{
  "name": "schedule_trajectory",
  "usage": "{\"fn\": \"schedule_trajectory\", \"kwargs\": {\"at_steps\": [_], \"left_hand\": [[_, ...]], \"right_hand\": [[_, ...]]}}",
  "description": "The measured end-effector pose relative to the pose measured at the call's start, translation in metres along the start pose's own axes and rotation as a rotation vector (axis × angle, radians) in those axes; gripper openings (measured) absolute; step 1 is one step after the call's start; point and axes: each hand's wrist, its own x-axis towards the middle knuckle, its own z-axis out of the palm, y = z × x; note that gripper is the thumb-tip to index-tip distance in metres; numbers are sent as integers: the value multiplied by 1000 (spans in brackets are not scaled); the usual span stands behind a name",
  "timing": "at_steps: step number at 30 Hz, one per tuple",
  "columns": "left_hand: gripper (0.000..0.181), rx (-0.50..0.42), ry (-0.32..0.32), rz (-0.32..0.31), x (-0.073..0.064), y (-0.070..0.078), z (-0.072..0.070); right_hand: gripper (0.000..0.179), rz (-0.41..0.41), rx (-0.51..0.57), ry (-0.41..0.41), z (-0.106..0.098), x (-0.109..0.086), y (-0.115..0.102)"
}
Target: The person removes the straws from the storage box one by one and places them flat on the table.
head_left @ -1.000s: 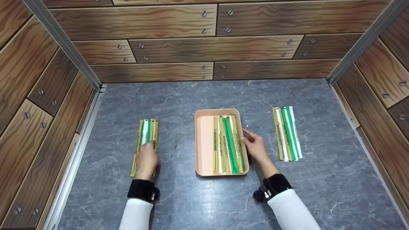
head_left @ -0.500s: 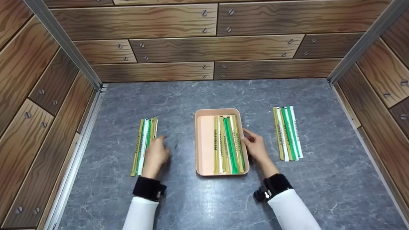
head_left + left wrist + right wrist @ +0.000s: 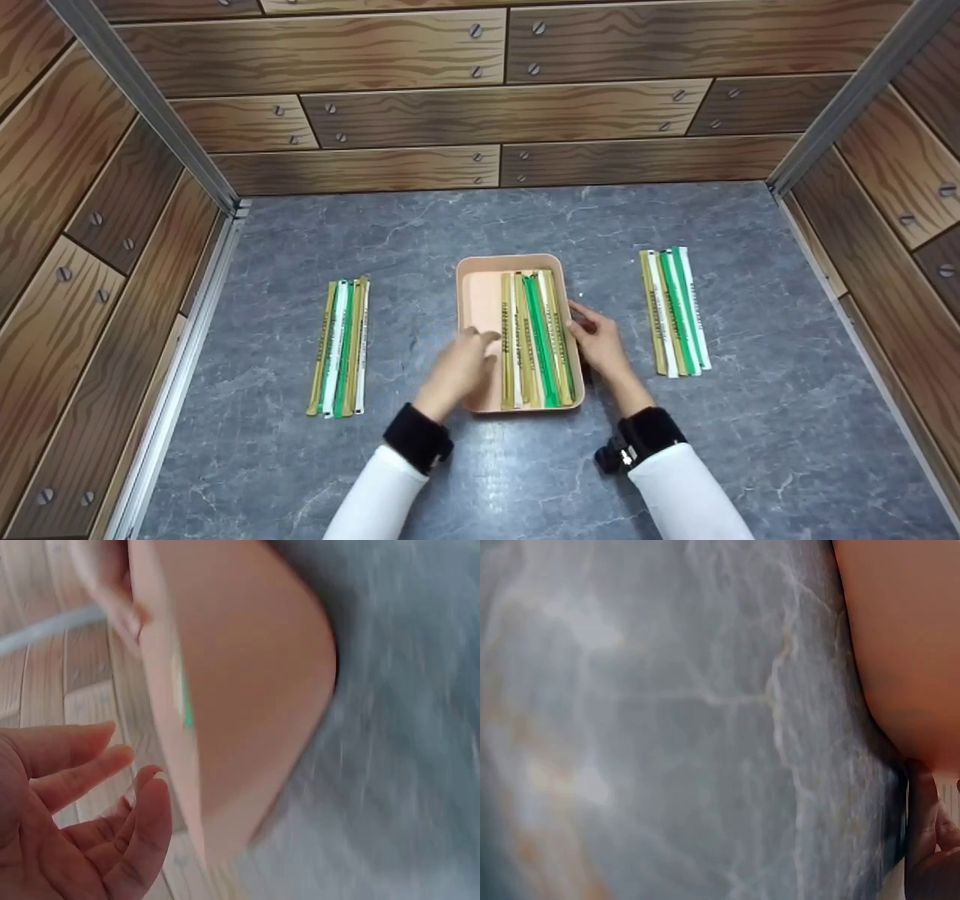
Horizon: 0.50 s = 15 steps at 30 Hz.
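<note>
A shallow peach tray [image 3: 480,300] lies at the middle of the table with a row of long, slim, paper-wrapped straws [image 3: 534,341] in its right part, coloured gold, white and green. My left hand [image 3: 461,367] is over the tray's bare left part, fingers loosely bent. In the left wrist view that hand [image 3: 90,817] holds nothing, beside the tray's outer wall [image 3: 247,682]. At the tray's right side my right hand [image 3: 600,345] holds the rim with thumb and fingers. The right wrist view shows only part of this hand [image 3: 930,832] against the tray wall [image 3: 907,637].
A bundle of gold, white and green wrapped straws [image 3: 341,349] lies to the left of the tray. Another similar bundle [image 3: 675,315] lies to its right. Wood-patterned walls [image 3: 502,112] enclose the back and both sides of the grey marbled table [image 3: 420,240].
My left hand has left the straws on the left and moved right to the tray, with nothing in it. A white straw now shows at that bundle's right edge. My right hand has stayed put.
</note>
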Motion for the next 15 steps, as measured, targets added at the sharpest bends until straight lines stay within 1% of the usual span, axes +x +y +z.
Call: {"fn": "schedule_trajectory", "kwargs": {"at_steps": [3,4,7,9,11,15], "left_hand": [[31,96,-16,29,7,7,12],[30,136,-19,40,9,8,16],[26,213,-20,51,13,10,24],[23,219,-16,44,15,10,26],[20,217,-11,34,17,10,28],[21,211,-39,20,18,8,31]], "right_hand": [[39,-13,-6,-3,0,0,1],[39,-18,-4,-4,0,0,1],[39,-16,1,-18,-1,-1,0],[39,-17,3,-30,-2,-1,-2],[39,-12,15,-38,-3,-3,-8],[38,-25,53,-40,-4,-8,-25]]}}
